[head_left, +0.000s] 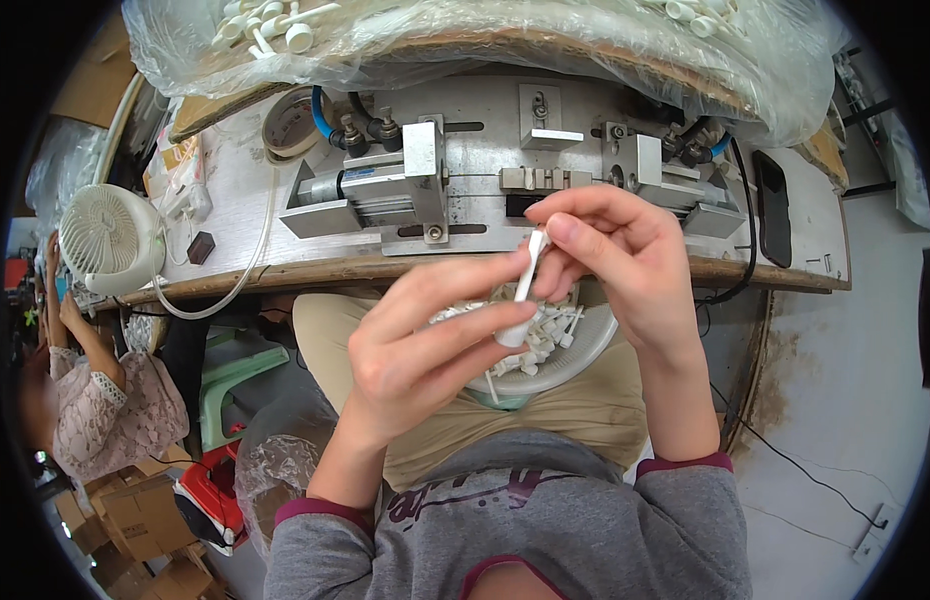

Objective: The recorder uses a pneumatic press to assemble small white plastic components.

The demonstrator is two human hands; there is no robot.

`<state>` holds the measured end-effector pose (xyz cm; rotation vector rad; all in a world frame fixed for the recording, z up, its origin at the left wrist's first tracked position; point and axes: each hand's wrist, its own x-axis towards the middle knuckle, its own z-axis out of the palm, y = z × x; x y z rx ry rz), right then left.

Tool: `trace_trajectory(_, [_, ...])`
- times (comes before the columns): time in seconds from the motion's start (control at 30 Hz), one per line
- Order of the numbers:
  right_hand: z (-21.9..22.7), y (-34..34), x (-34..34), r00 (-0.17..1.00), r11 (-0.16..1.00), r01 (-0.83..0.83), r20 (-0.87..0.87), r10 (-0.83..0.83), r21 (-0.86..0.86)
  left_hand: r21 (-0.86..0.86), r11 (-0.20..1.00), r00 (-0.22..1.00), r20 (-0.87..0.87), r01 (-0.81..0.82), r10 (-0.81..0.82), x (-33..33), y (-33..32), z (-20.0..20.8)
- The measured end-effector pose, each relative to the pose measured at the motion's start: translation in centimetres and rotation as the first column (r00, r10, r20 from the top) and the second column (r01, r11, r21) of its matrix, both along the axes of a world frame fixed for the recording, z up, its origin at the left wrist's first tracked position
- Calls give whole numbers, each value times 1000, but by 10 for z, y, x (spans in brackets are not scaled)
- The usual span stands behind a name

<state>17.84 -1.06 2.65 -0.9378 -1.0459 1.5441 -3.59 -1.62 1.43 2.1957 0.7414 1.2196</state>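
Observation:
A small white plastic scoop (526, 280) is held upright between my two hands, over my lap. Its cup end points down, at the fingers of my left hand (410, 340), which is closed around the stem and cup. At the top, my right hand (630, 255) pinches the handle's end between thumb and fingers; the exact contact is partly hidden. Below the hands, a pale round basin (597, 342) on my lap holds many small white plastic parts (560, 335). Just beyond my right fingers sits a metal fixture block (545, 180) on the bench machine.
Two pneumatic cylinders (370, 185) (675, 180) face each other on the bench. Plastic sheeting with white scoops (300, 38) lies behind. A white fan (110, 238), tape roll (293, 125) and black phone (773, 208) flank them. Another person (120, 410) works at the left.

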Motion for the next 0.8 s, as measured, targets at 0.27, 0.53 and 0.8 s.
trace_trajectory(0.27, [-8, 5, 2, 996, 1000, -29, -88, 28, -8, 2, 998, 997, -39, 59, -59, -5, -3, 1])
trace_trajectory(0.53, [3, 4, 6, 993, 993, -115, -4, 115, 16, 30, 996, 996, -43, 80, -79, -7, -7, 1])
trace_trajectory(0.8, [7, -3, -7, 980, 991, -52, 197, 27, 123, 83, 996, 994, -106, 37, -28, -5, -9, -1])
